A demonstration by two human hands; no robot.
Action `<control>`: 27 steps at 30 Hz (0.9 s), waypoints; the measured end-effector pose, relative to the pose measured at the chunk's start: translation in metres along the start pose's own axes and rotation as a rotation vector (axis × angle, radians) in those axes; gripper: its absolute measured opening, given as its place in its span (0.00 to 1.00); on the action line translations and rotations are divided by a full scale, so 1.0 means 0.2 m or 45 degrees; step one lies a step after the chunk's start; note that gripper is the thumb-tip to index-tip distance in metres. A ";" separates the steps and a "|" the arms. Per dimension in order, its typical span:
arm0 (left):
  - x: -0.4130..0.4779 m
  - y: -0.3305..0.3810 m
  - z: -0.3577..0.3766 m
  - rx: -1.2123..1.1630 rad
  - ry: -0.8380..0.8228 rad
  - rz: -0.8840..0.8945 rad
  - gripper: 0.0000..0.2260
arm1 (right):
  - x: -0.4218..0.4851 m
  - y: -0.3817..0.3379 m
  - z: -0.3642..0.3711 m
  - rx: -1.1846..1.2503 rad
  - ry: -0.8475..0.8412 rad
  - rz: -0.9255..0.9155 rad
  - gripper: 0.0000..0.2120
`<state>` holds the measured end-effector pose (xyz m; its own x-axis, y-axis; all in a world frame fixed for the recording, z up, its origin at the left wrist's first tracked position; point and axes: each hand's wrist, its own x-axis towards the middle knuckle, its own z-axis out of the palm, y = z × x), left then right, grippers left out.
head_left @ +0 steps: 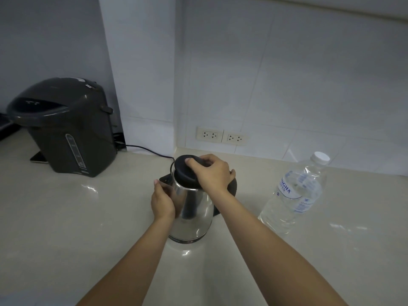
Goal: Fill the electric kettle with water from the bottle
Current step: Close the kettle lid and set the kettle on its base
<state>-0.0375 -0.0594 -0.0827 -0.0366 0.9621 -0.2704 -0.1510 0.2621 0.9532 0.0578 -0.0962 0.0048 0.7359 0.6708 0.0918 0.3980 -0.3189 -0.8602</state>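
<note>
A stainless steel electric kettle with a black lid and black handle stands on the pale counter, in the middle of the view. My left hand presses against the kettle's left side, fingers wrapped on the steel body. My right hand rests on top, its fingers and thumb gripping the black lid. To the right of the kettle stands a clear plastic water bottle with a white cap screwed on; it is almost full and nothing touches it.
A dark grey electric thermo pot stands at the back left. A black cord runs along the counter behind the kettle. Two double wall sockets sit low on the tiled wall behind.
</note>
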 end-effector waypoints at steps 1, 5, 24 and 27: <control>0.00 0.00 0.00 -0.006 -0.007 -0.003 0.22 | 0.00 0.00 0.00 -0.006 0.008 -0.009 0.15; -0.01 0.01 0.01 -0.013 -0.016 0.015 0.23 | 0.00 0.00 0.01 0.001 0.026 -0.024 0.14; 0.01 -0.02 0.01 -0.035 0.009 0.009 0.23 | -0.03 0.02 0.02 -0.175 0.026 -0.137 0.15; -0.01 0.00 0.01 -0.044 0.005 0.007 0.22 | -0.04 0.02 0.00 -0.247 -0.056 -0.138 0.18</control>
<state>-0.0355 -0.0614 -0.0817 -0.0415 0.9631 -0.2657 -0.1845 0.2540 0.9494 0.0542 -0.1024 0.0014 0.6602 0.7353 0.1533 0.5747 -0.3631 -0.7334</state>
